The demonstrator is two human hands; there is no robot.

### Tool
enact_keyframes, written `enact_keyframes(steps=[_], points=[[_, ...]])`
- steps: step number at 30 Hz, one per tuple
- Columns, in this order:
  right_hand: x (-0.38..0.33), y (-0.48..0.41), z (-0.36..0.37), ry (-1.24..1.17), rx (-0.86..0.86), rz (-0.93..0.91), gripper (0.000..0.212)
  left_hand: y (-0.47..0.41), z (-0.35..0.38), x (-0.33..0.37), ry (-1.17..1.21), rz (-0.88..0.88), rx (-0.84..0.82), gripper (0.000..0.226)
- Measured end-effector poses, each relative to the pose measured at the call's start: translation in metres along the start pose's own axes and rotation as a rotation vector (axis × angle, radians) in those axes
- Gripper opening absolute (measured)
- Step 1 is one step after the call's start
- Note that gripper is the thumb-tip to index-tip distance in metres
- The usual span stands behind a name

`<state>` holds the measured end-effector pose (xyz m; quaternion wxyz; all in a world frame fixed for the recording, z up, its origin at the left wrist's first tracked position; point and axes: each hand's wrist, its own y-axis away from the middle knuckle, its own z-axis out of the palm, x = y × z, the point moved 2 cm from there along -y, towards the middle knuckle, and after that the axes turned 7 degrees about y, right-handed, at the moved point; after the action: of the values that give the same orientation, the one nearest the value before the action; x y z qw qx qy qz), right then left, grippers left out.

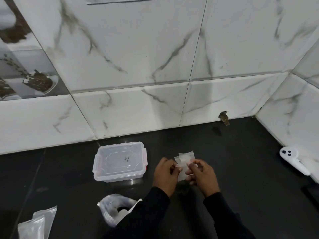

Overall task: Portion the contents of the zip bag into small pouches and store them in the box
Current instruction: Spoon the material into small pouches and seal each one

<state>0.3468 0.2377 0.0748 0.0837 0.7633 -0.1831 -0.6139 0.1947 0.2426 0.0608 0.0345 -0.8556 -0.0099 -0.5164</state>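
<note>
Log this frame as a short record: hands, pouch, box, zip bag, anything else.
left hand: pinches pouch, left edge
right hand: pinches pouch, right side
pouch: small, clear, between both hands
box: clear, lid on, left of the hands
zip bag: lies by the left sleeve
other: plastic bags front left; white gadget far right

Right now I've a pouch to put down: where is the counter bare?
Bare: left of the box to the wall; between the right hand on the pouch and the white device. Crowded: near left, crumpled bag and flat bags.
</note>
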Motion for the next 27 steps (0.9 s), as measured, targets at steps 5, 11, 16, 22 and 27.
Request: enact_keyframes(steps=[5,11,16,22,27], points=[[-0.021,0.051,0.029,-0.016,-0.072,-0.103,0.020,0.056,-0.048,0.010,0.075,0.116,0.093,0.015],[-0.040,0.093,0.065,0.339,-0.224,-0.375,0.046,0.099,-0.110,0.009,0.206,0.058,0.099,0.013],[-0.057,0.115,0.092,0.464,-0.468,-0.470,0.046,0.117,-0.153,0.008,0.133,0.112,0.001,0.024],[-0.060,0.129,0.126,0.623,-0.529,-0.572,0.043,0.139,-0.180,-0.011,-0.251,0.245,0.077,0.023],[-0.060,0.134,0.147,0.832,-0.551,-0.704,0.043,0.145,-0.193,-0.023,-0.311,0.174,0.119,0.021]])
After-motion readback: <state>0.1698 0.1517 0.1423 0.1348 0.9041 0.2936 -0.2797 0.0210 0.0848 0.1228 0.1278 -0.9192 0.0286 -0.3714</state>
